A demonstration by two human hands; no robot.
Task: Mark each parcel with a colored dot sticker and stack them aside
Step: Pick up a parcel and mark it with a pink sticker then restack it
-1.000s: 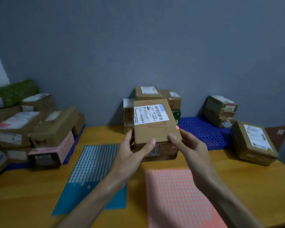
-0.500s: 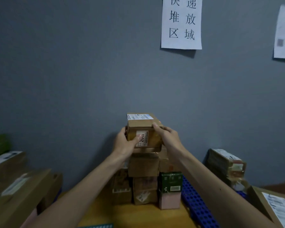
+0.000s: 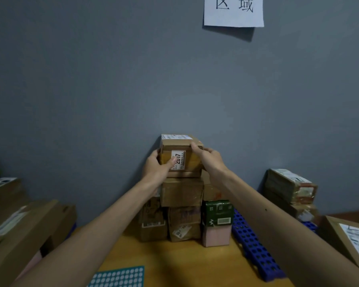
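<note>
Step in hand: stacking. The left hand (image 3: 157, 167) and right hand (image 3: 210, 159) each keep a curled grip on one side of the cardboard parcel (image 3: 181, 157), which appears to rest atop the parcel stack (image 3: 181, 192) on the counter (image 3: 174, 255) by the wall. Next move calls for squaring it, then releasing both sides evenly. The parcel's top is foreshortened, so no dot sticker is visible. The teal sticker sheet (image 3: 120, 276) is cut off.

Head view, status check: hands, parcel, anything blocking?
Left hand and right hand grip the cardboard parcel by its sides. Parcel level on top of the stack. Nothing blocking.
</note>
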